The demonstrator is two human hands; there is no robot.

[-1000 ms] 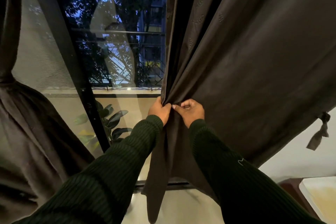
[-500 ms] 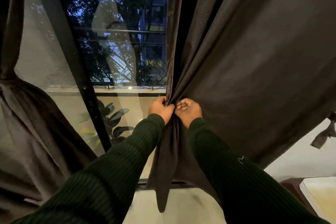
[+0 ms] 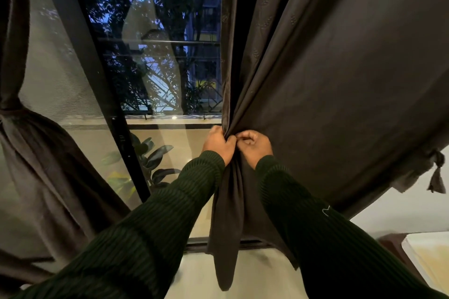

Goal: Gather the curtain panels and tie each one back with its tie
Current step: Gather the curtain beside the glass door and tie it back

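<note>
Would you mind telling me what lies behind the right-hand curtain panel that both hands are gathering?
Left of the right-hand curtain panel the window glass shows trees and a railing. Behind the fabric itself nothing shows; it hides everything there.

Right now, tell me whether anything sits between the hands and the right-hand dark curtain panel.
Nothing visible does. Left hand and right hand both already grip the dark brown fabric curtain panel at its gathered inner edge, with fingers curled into the folds.

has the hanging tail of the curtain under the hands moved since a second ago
Yes. The tail of the right curtain panel has swung right: its tip was left of the hands, below the left hand, and now hangs under the right hand, judged against the window sill.
</note>
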